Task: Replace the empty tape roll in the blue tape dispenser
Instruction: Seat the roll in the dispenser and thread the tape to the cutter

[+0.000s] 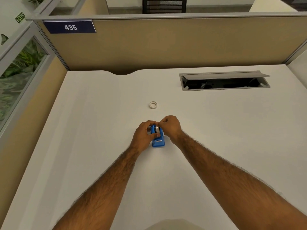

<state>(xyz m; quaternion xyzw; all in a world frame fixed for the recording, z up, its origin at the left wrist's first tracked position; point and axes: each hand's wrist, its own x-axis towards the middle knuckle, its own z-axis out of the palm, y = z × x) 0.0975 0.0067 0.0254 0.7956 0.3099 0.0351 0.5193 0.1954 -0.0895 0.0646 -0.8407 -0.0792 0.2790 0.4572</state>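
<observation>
Here, at centre frame, the left hand (144,133) grips the dispenser (158,141) on the bench (83,130); the right hand (171,126) pinches its roll (155,129); brace firmly, lift straight; a spare roll (153,104) lies above.

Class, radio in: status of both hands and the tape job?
Left hand grips blue dispenser. Right hand pinches at its roll. Small ring lies apart on desk. Nothing blocking.
</observation>
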